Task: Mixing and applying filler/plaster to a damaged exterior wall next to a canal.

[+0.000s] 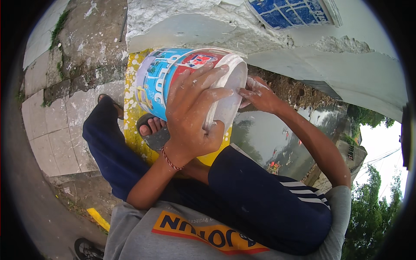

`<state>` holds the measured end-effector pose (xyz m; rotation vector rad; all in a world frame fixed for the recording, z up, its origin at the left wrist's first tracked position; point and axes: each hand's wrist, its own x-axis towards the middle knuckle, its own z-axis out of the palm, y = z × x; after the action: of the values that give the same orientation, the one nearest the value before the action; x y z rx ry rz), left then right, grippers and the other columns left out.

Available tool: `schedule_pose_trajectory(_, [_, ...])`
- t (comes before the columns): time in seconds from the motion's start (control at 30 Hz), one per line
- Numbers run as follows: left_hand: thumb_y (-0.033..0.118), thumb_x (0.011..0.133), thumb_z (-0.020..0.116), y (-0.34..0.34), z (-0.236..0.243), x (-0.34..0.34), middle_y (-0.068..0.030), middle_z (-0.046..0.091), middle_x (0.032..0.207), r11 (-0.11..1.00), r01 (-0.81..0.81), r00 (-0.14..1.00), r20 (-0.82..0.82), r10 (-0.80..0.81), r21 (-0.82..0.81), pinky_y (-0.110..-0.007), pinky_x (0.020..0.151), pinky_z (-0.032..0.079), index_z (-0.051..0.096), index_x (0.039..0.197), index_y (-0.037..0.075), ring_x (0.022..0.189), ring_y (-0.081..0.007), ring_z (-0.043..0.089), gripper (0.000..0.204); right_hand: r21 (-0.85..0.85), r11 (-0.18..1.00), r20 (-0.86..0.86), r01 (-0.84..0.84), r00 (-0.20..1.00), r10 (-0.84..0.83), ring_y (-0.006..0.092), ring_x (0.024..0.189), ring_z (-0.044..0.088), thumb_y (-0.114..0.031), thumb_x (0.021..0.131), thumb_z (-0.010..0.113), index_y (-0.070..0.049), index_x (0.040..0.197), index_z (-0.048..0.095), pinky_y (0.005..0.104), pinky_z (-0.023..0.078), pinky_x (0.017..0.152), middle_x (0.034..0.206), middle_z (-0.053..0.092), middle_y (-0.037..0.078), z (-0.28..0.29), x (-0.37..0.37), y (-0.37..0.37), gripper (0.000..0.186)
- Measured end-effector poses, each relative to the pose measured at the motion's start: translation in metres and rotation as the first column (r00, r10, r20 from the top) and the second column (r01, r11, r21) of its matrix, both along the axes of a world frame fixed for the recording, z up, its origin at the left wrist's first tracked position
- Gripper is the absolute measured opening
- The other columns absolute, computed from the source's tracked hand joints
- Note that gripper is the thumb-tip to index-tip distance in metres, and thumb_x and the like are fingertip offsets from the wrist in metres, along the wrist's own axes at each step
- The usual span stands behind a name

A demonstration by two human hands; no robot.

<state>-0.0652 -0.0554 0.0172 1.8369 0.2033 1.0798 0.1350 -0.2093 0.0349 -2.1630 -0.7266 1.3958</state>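
Grey cloth shirt (132,232); round plastic bucket (162,82), tipped; left hand (190,110), fingers spread over it; right hand (258,95) at rim (233,60), finger grip unclear.

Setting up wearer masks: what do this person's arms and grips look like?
Left grip and right grip: gloveless, flecked with white. Forearms bare, also lightly specked. Left wrist wears a thin red-and-white bracelet. Right arm has a plain grey sleeve.

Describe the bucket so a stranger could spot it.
Find the yellow surface spotted with white. The tipped bucket over it has the left hand spread across its side. Its blue and red colouring sets it apart from the dark sandal.
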Motion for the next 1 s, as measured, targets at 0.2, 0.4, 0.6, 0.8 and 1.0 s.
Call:
schedule_pose_trajectory(0.2, [0.008,0.061,0.054,-0.001,-0.002,0.001,-0.0161,0.064,0.12,1.0,0.009,1.0,0.004,-0.009,0.007,-0.051,0.106,0.037,0.066,0.097,0.006,0.118,-0.0369,0.057,0.038,-0.008,0.994,0.209,0.107,0.972,-0.103,0.0272,0.092,0.069,-0.018,0.096,0.057,0.005,0.12,0.055,0.0348,0.061,0.073,0.107,0.061,0.02,-0.009,-0.015,0.001,0.033])
schedule_pose_trajectory(0.4, [0.003,0.053,0.049,-0.003,0.001,0.002,-0.0194,0.065,0.119,1.0,0.0,1.0,0.008,0.0,0.014,-0.051,0.107,0.035,0.066,0.097,0.002,0.118,-0.0392,0.057,0.047,0.023,0.978,0.763,-0.205,0.636,0.115,0.038,0.085,0.066,-0.025,0.087,0.068,-0.001,0.102,0.067,0.0445,0.051,0.077,0.087,0.067,0.022,-0.011,-0.027,0.005,0.029])
schedule_pose_trajectory(0.6, [0.003,0.054,0.049,-0.01,0.002,0.002,-0.0204,0.064,0.12,0.999,-0.034,0.999,-0.002,0.034,0.024,-0.051,0.108,0.035,0.065,0.097,0.002,0.119,-0.0402,0.056,0.046,0.11,0.989,0.669,-0.1,0.743,0.001,0.0386,0.079,0.065,-0.026,0.082,0.071,-0.002,0.095,0.069,0.0442,0.051,0.074,0.084,0.068,0.02,-0.024,-0.02,0.008,0.028])
schedule_pose_trajectory(0.8, [0.002,0.054,0.049,-0.012,0.002,0.001,-0.0202,0.064,0.121,0.998,-0.052,0.999,-0.005,0.053,0.023,-0.051,0.108,0.034,0.065,0.097,0.002,0.12,-0.0399,0.055,0.046,0.163,0.978,0.755,-0.128,0.654,-0.041,0.0388,0.079,0.065,-0.027,0.081,0.073,-0.004,0.094,0.07,0.0439,0.051,0.073,0.082,0.068,0.019,-0.026,-0.024,0.01,0.026])
schedule_pose_trajectory(1.0, [0.002,0.055,0.05,-0.011,0.0,0.0,-0.0198,0.063,0.122,0.998,-0.056,0.998,-0.01,0.056,0.025,-0.051,0.108,0.034,0.065,0.098,0.002,0.121,-0.0397,0.055,0.046,0.112,0.977,0.784,-0.18,0.62,0.024,0.0383,0.08,0.065,-0.026,0.081,0.072,-0.004,0.096,0.07,0.0429,0.051,0.073,0.084,0.068,0.018,-0.025,-0.023,0.012,0.026])
